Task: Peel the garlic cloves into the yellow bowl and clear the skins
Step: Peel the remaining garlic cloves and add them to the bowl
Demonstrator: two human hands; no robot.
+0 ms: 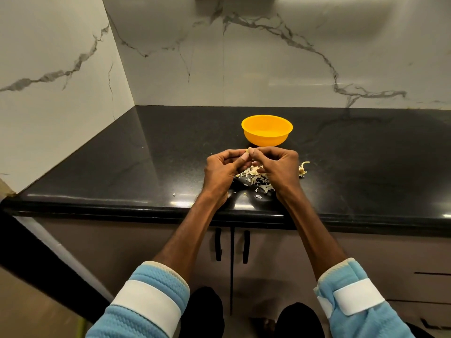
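1. Hands – L hand (223, 168) & R hand (278, 167), together, fingertips meeting just on the near side of the yellow bowl (266, 140). Both pinch one small pale garlic clove (249, 150) betw. thumbs & forefingers; other fingers curled in. Clove is held above the surface, close to the bowl's near wall, not in it.
2. Sleeves – light blue quilted, each w/ a white strap: L (151, 301), R (353, 293); well to the near side of the bowl, at the picture's bottom edge.
3. Yellow bowl – round, plastic-looking, upright, standing alone. Only yellow inner wall & a paler floor show; contents: can't tell from this angle.
4. Skins (258, 179) – loose heap of pale papery bits, near side of bowl, under & betw. the hands, partly hidden by R hand. A few flakes strayed further to the near side.
5. Garlic stalk remnant (303, 168) – pale, dried, near side & slightly R of bowl, just beside R hand.
6. Stray scrap (174, 194) – tiny, white, well L & near side of bowl, close to the front edge.
7. Surface (146, 154) – black speckled stone, glossy, w/ light glare along its front edge; carries bowl, skins, remnant.
8. Walls (292, 69) – white marble-look tile w/ grey veins, behind & L of bowl, meeting in a corner to its far L.
9. Cabinet doors (268, 259) – greyish, below the surface on the bowl's near side; two black vertical handles (218, 245) side by side.
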